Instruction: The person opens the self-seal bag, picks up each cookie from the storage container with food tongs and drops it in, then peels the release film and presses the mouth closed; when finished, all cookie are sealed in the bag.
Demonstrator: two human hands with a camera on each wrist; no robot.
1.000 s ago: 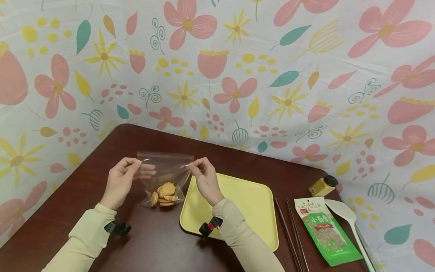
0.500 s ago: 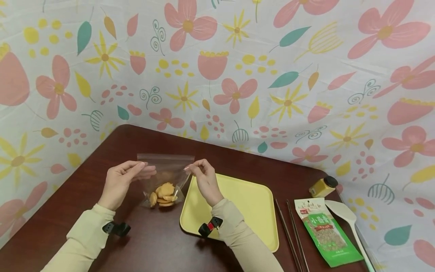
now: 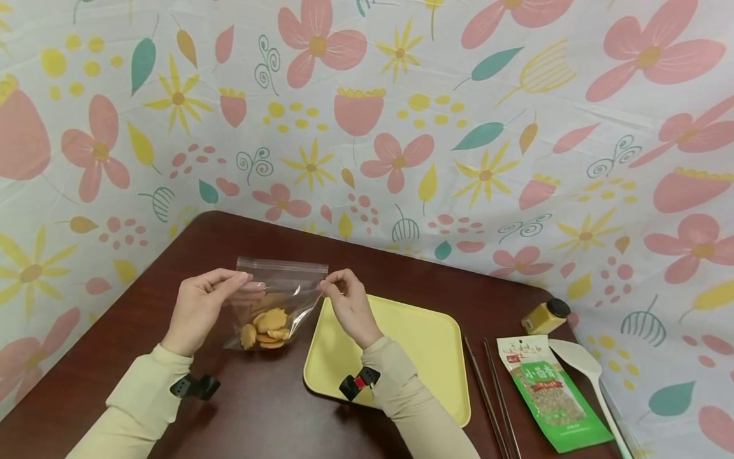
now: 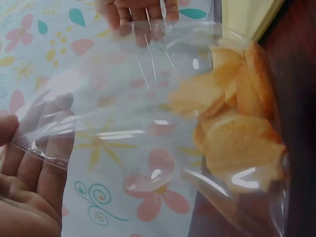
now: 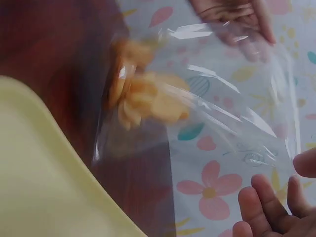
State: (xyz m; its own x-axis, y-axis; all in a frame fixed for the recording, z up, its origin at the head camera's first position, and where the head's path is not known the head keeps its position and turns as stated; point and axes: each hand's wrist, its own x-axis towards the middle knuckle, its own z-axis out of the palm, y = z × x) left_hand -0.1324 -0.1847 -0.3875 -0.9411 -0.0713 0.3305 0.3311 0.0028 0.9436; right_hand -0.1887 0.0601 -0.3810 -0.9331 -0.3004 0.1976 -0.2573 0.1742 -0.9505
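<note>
A clear zip-top bag hangs upright between my two hands, with its zip strip along the top. Several golden, roundish crackers lie heaped at its bottom. My left hand pinches the bag's left edge between thumb and fingers, its other fingers stretched out behind the film. On the opposite side, my right hand pinches the right edge below the zip strip with thumb and fingertips. In the left wrist view the crackers show close up through the shiny plastic.
A yellow tray lies under my right forearm. Right of it are metal chopsticks, a green-and-white seasoning packet, a white spatula and a small black-capped yellow bottle. A flowered cloth hangs behind the brown table.
The lower bag and its crackers have swung slightly left, and the film looks more stretched on the right. Both hands keep their hold, nearly in place.
</note>
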